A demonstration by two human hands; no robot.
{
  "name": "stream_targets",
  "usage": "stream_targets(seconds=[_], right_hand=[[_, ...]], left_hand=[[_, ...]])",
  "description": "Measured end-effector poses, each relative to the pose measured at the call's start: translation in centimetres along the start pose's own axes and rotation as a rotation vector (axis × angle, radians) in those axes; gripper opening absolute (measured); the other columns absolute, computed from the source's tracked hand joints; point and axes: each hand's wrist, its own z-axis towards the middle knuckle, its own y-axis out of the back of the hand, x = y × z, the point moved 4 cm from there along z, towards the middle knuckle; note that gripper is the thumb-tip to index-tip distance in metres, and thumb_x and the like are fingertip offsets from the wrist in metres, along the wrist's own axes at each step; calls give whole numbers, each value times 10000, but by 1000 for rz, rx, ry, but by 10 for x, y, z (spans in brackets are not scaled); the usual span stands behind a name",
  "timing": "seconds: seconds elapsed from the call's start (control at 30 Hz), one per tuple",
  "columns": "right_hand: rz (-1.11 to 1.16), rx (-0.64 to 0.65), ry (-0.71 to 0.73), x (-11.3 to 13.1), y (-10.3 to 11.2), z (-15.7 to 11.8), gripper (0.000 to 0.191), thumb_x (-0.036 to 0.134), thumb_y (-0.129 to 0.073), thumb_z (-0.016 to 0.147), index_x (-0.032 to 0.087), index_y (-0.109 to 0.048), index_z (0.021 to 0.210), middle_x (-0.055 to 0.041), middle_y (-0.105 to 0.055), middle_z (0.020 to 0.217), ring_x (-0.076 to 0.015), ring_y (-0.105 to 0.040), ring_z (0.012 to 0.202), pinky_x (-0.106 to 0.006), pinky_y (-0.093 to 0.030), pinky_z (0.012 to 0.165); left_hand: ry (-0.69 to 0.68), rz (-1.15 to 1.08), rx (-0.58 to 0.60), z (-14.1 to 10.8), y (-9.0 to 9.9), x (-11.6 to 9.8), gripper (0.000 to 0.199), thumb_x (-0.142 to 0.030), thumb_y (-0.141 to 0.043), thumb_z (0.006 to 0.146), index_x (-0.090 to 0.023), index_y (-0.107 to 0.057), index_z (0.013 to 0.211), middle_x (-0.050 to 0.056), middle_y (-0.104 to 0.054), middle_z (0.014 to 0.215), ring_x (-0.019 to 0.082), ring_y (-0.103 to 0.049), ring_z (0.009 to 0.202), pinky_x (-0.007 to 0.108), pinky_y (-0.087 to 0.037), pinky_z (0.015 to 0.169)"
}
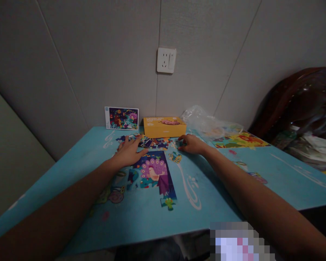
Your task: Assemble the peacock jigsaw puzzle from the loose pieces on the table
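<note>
My left hand [129, 151] lies with fingers spread over the left end of a pile of loose jigsaw pieces [159, 143]. To the right of the pile, my right hand [191, 144] has its fingers pinched on a small dark teal jigsaw piece [180, 143], partly hidden by the fingers. Nearer to me lies a joined part of the puzzle [153, 172], showing a pink and purple peacock; a piece with a yellow-green figure sits at its lower corner. A loose piece with yellow stripes [175, 157] rests between this part and my right hand.
A picture card [122, 118] leans on the wall at the back left. Beside it stands a yellow puzzle box [164, 127]. Clear plastic wrapping [203, 121] and a colourful sheet [240, 140] lie at right. A blue patterned cloth [203, 214] covers the table.
</note>
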Motion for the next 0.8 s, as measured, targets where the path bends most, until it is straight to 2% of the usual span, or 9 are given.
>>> stream_targets(seconds=[0.13,0.27,0.33,0.43,0.53,0.63,0.73,0.8], right_hand=[[8,20,-20,1,1,1,486,369,-722,762,163,-669,1199,-101,-723,1041,-238,-663,927,-288,-468,789],[21,-20,-35,0,3,2,466,394,-762,708,178,-712,1118,-136,-696,1095,-297,-624,1047,-335,-455,863],[46,-50,-41,-2,3,2,444,396,-783,675,171,-729,1054,-159,-676,1128,-327,-599,1093,-362,-446,894],[127,-89,-41,-4,3,2,421,365,-806,632,148,-720,982,-171,-675,1101,-332,-611,1051,-380,-459,873],[253,-141,-16,-3,2,3,417,273,-820,589,150,-676,961,-136,-697,1011,-289,-642,940,-363,-479,813],[407,-236,27,3,5,4,336,182,-762,632,170,-621,936,-79,-697,927,-226,-650,868,-327,-487,780],[567,-333,65,17,11,3,221,208,-637,763,183,-552,965,-36,-677,829,-175,-658,775,-300,-504,723],[729,-368,114,32,14,-3,278,262,-610,794,197,-501,1041,7,-662,747,-154,-660,706,-291,-516,701]], left_hand=[[42,42,-78,0,7,2,775,-582,-429,905,-199,-218,1545,185,-479,1453,474,-256,1412,595,-329,1037],[86,75,-171,-1,16,8,760,-578,-439,898,-170,-285,1521,198,-619,1264,434,-435,1301,520,-416,966],[101,90,-195,-1,18,10,747,-581,-451,888,-158,-344,1494,199,-641,1199,410,-504,1221,508,-428,955],[87,86,-242,-1,21,11,723,-571,-478,876,-150,-408,1460,192,-626,1172,365,-555,1145,478,-430,972],[-61,27,-285,-2,22,1,655,-520,-471,892,-144,-453,1429,162,-608,1209,327,-536,1178,450,-405,1034],[-231,-62,-276,-6,21,-11,631,-475,-464,902,-146,-430,1439,118,-567,1350,328,-397,1347,462,-320,1132],[-309,-169,-222,-11,20,-22,671,-470,-474,906,-161,-342,1486,79,-533,1423,316,-253,1449,466,-266,1176],[-367,-234,-187,-14,20,-28,712,-470,-483,914,-169,-262,1520,79,-544,1415,288,-241,1462,450,-250,1189]])
